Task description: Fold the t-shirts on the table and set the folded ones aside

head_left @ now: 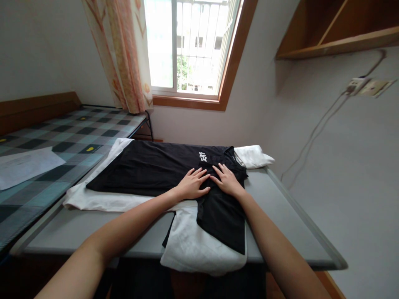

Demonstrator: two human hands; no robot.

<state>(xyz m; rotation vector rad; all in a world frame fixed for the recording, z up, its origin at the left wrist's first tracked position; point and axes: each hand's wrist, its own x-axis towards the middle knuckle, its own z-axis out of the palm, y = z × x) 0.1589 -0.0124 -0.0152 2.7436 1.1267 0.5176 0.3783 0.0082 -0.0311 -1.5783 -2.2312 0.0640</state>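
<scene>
A black T-shirt (156, 166) with white lettering near its collar lies spread on its side across the grey table (274, 207), its collar to the right. Beneath it is a white garment (202, 243), which shows along the near edge, at the left and at the collar end; its sleeve hangs over the table's front edge. My left hand (193, 184) rests flat on the black T-shirt near the sleeve, fingers spread. Just right of it, my right hand (227, 180) lies palm down on the shirt below the collar, fingers also apart. Neither hand grips the cloth.
To the left is a bed with a checked mattress (62, 139), and white paper (28, 166) lies on it. A curtain (127, 54) hangs beside the barred window (199, 45). On the right wall are a shelf (336, 43) and a socket with a cable (355, 86).
</scene>
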